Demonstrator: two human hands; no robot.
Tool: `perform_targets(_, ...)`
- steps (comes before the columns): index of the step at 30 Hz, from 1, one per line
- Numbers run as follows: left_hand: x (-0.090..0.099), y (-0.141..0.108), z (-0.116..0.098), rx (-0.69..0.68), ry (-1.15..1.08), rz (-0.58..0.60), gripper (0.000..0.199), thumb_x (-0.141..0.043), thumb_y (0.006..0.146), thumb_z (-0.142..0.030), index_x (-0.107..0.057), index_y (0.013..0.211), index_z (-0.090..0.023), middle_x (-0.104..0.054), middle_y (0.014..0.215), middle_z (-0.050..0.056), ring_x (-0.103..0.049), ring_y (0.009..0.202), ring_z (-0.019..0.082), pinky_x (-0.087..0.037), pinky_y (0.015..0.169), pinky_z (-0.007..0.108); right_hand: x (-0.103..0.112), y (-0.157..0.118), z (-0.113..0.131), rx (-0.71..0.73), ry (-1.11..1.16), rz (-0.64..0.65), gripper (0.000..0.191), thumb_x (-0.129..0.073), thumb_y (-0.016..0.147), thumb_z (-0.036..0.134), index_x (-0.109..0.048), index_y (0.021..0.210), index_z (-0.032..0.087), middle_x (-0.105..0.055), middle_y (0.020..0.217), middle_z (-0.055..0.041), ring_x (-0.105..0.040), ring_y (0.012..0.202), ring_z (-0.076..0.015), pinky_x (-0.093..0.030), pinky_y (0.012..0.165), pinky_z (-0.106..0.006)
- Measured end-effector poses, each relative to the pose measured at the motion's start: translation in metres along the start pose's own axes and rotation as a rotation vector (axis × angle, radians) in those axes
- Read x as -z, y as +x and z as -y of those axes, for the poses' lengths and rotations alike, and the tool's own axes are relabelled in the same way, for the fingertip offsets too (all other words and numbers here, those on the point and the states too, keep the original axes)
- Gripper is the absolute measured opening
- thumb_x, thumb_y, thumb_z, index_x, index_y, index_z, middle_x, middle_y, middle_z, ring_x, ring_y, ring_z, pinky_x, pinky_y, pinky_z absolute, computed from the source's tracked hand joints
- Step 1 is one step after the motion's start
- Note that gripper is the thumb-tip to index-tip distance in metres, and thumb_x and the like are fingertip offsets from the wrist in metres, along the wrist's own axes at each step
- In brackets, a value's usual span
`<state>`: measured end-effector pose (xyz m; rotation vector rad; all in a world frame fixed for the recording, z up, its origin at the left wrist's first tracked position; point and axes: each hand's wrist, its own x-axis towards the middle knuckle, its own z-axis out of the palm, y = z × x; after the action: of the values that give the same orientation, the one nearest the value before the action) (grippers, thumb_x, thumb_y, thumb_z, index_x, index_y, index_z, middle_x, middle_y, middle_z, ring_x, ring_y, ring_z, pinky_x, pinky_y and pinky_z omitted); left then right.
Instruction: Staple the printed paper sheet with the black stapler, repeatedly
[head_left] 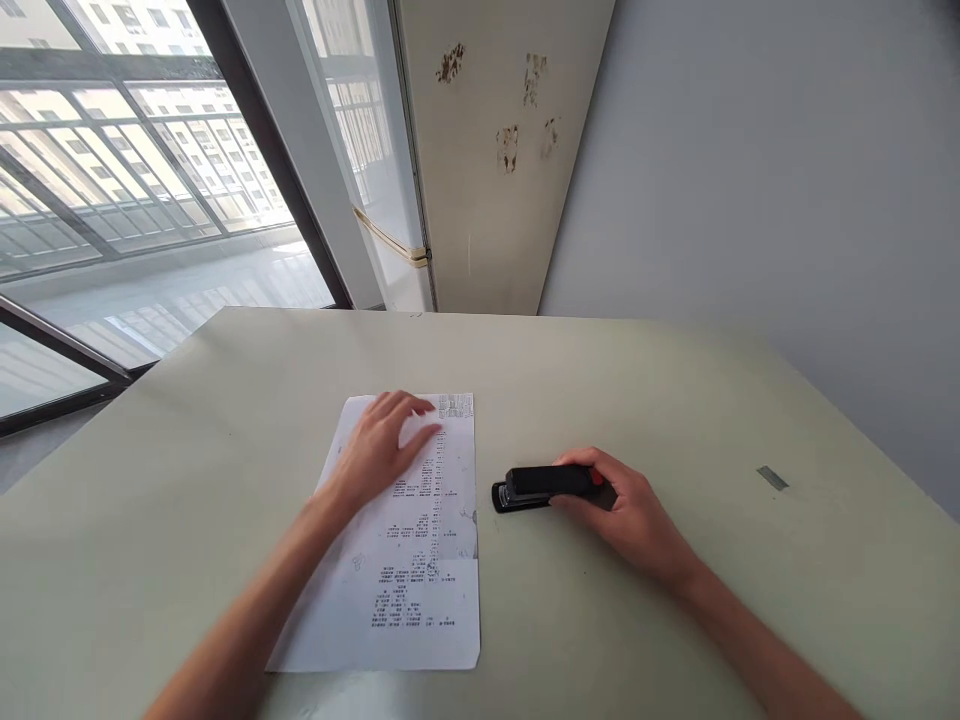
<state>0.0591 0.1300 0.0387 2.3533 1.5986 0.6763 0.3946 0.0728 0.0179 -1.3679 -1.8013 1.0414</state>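
Big dark-framed window on the left, tons of daylight coming in, railing and pale apartment blocks outside. Far side has a tall beige fridge-looking thing with scabby brown patches. Plain bluish-grey wall on the right, and there's a pale greenish table nearest me.

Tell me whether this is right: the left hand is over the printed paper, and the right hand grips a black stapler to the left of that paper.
One part is wrong: the head view shows the black stapler to the right of the printed paper. The right hand does grip it, and the left hand is over the paper.
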Motion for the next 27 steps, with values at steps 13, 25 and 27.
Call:
perform_targets(13,-0.015,0.007,0.033,0.146,0.127,-0.098,0.038,-0.045,0.103,-0.055,-0.060,0.093,-0.022,-0.064,0.102,0.009,-0.052,0.105,0.030,-0.039,0.105,0.053,0.004,0.004,-0.011,-0.088,-0.014,-0.208,0.044,-0.073,0.086,0.063,-0.070,0.110,0.027,-0.075,0.102,-0.0038,-0.066,0.091,-0.0242,-0.054,0.079,-0.035)
perform_targets(25,-0.035,-0.028,-0.018,0.123,0.059,-0.068,0.034,-0.050,0.104,-0.052,-0.064,0.092,-0.022,-0.063,0.102,0.007,-0.052,0.105,0.028,-0.041,0.104,0.053,0.003,0.001,-0.012,-0.118,-0.025,-0.221,0.044,-0.076,0.084,0.062,-0.071,0.111,0.028,-0.075,0.104,-0.0030,-0.067,0.093,-0.0247,-0.055,0.083,-0.037)
perform_targets(27,-0.038,-0.033,-0.023,0.123,0.083,-0.079,0.031,-0.053,0.103,-0.050,-0.063,0.092,-0.022,-0.063,0.103,0.007,-0.052,0.105,0.029,-0.041,0.105,0.054,0.004,0.000,-0.012,-0.125,-0.027,-0.218,0.045,-0.076,0.084,0.063,-0.071,0.111,0.028,-0.075,0.104,-0.0029,-0.067,0.094,-0.0247,-0.055,0.083,-0.037)
